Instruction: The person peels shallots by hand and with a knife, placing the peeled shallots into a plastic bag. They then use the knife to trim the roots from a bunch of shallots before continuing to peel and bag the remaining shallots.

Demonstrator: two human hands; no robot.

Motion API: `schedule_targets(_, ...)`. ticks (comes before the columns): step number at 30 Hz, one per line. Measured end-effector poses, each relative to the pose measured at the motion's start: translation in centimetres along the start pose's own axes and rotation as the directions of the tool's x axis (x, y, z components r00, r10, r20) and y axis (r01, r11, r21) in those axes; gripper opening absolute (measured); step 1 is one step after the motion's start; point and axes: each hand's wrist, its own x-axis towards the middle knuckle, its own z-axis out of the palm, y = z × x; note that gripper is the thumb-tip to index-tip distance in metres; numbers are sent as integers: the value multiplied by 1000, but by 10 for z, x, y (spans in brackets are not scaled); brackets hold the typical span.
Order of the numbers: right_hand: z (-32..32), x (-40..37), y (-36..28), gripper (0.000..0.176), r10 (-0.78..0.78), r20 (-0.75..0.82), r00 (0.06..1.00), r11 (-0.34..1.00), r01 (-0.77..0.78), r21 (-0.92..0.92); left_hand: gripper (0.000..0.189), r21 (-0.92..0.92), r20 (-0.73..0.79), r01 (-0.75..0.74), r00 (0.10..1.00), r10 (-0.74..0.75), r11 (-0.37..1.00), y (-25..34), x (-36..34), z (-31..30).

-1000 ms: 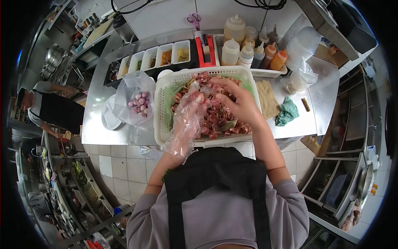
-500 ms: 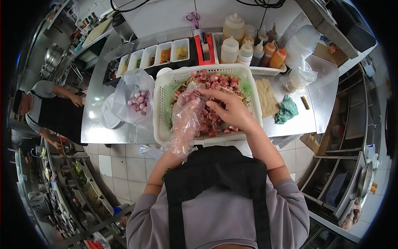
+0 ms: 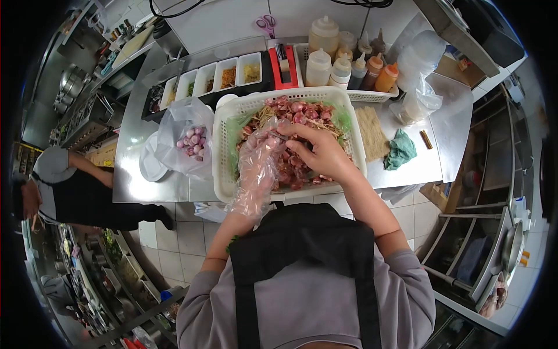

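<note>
Hand work over shallots [image 3: 299, 118]

The shallots lie heaped in the basket [image 3: 222, 145]. Recommended: brace the gloved left hand [image 3: 260, 152], move the right hand [image 3: 325, 152] in short strokes, and work above the basket. Both hands appear to meet with curled fingers; from where I stand, I cannot tell what they grasp. The shallots point in mixed directions, with no shared long axis.

Before you on the counter [image 3: 430, 168] sits the basket [image 3: 220, 151], peeling shallots [image 3: 299, 118] inside. To its left lies a bag [image 3: 164, 142] with bagged shallots [image 3: 193, 142] in it; behind that bag runs a row of tubs [image 3: 206, 72]. Behind your basket, toward the right, bottles [image 3: 319, 68] stand in a tray [image 3: 372, 94]. Right of your basket lies a mat [image 3: 372, 132], then a cloth [image 3: 400, 149].
</note>
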Motion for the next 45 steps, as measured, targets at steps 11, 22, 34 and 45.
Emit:
schedule_targets(11,-5,0,29,24,104,-21,994,979,-99,180,31,31,-23,-10,1000,11,999,0,-2,0)
schedule_targets(22,-22,-1,-2,35,115,149,982,993,-117,4,38,-18,66,41,997,-40,999,-4,0,-6)
schedule_targets(34,-19,3,7,28,-58,130,990,998,60,-12,32,183,24,84,996,-89,980,-1,-2,-4)
schedule_targets(45,-14,2,14,24,33,11,999,990,-34,135,40,279,36,-6,999,-5,960,-4,-3,8)
